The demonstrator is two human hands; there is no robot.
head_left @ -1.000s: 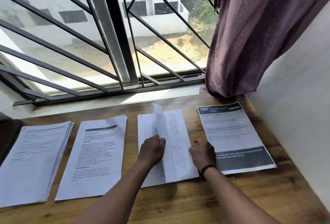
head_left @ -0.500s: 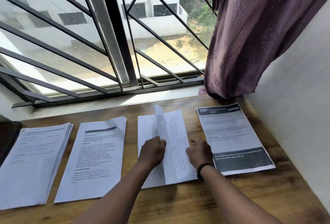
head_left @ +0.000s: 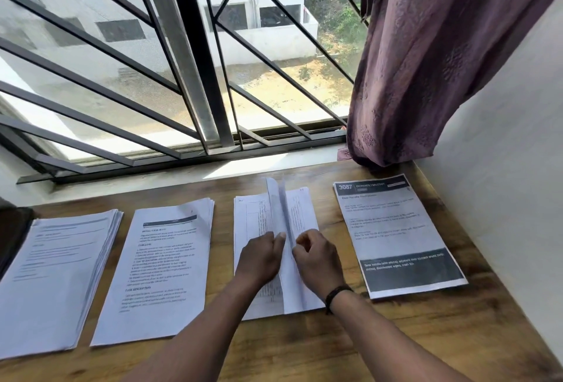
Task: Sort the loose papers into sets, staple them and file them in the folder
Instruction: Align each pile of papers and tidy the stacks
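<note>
Several piles of printed paper lie in a row on the wooden desk [head_left: 396, 336]. The third pile [head_left: 253, 223] has its upper sheets [head_left: 281, 214] lifted on edge along the middle. My left hand [head_left: 262, 256] grips those raised sheets from the left, thumb against the paper. My right hand [head_left: 316, 259] pinches the same raised sheets from the right, fingers curled. A thick pile [head_left: 61, 275] lies at the far left, another pile [head_left: 164, 265] beside it. A single sheet headed 3087 [head_left: 393, 229] lies at the right.
A barred window [head_left: 182, 76] runs behind the desk, and a purple curtain [head_left: 432, 61] hangs down to its back right corner. A white wall [head_left: 511, 183] bounds the right side. A dark object [head_left: 12, 229] sits at the left edge.
My right hand has moved left from the pile's right half onto the raised sheets. The lifted sheets now stand more upright between both hands.
</note>
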